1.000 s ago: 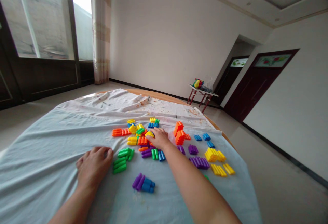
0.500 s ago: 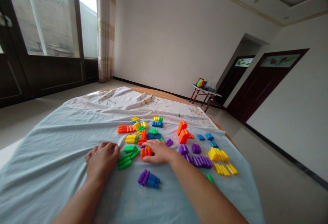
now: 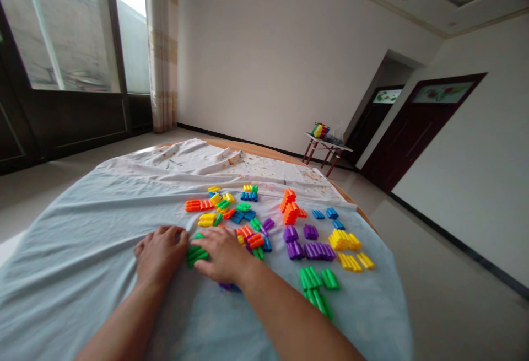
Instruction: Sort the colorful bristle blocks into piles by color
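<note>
My left hand (image 3: 161,253) rests on the cloth, fingers loosely bent and apart, beside a small group of green ribbed plastic blocks (image 3: 195,254). Over the right part of this group reaches my right hand (image 3: 225,253), its thumb and fingers spread at the green blocks; no grip on one shows. Purple and blue blocks (image 3: 228,286) are mostly hidden under my right wrist. Just beyond that hand lies a mixed heap with orange blocks (image 3: 255,241), green, blue and purple ones.
To the right are groups by colour: stacked orange (image 3: 290,206), purple (image 3: 319,251), yellow (image 3: 339,238), blue (image 3: 332,213) and green blocks (image 3: 311,279). More mixed blocks (image 3: 223,201) lie farther back. A wrinkled cloth (image 3: 103,223) covers the round table; a small side table (image 3: 328,144) stands beyond.
My right hand has moved left from the orange blocks to the green ones, uncovering the mixed heap. My left hand stays nearly in place. The view has shifted slightly.
</note>
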Available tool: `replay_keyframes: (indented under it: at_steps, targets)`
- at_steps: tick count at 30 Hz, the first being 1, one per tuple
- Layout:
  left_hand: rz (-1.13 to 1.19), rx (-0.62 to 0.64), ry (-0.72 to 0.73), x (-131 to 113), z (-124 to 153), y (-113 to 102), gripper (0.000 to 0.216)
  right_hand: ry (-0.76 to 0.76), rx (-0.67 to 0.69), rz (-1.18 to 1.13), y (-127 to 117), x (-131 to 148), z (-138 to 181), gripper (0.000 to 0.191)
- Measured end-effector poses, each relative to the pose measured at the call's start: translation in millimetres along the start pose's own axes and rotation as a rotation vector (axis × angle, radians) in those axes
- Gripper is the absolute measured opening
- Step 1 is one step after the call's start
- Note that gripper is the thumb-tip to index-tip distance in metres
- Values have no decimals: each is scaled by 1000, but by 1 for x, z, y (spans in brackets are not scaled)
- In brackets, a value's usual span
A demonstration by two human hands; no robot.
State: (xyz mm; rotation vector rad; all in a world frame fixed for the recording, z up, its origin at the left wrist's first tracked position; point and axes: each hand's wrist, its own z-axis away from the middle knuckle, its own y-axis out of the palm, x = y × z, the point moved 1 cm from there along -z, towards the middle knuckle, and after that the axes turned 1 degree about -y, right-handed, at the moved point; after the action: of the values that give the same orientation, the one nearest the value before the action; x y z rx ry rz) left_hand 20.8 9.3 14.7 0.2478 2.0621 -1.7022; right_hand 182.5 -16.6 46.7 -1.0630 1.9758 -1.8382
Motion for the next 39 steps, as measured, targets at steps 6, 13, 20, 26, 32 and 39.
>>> replay_keyframes:
  at_steps: [6,13,20,26,32,39]
  targets:
    - [-17,-5,17,4,0,2,46,-1,144,126,12,1,0,35]
    - [-17,12,31,6,-2,4,49,-45,167,160,-10,-10,43,26]
    - [-51,57,55,-1,1,-4,52,11,94,205,-7,0,48,34]
    - [-99,67,65,-2,1,-3,51,308,-222,24,-27,-12,88,39]
    - [-134,28,115,-4,4,-1,53,552,-221,-3,-20,-32,122,31]
    - [-198,10,128,-4,5,2,55,463,-178,-206,-15,-29,139,49]
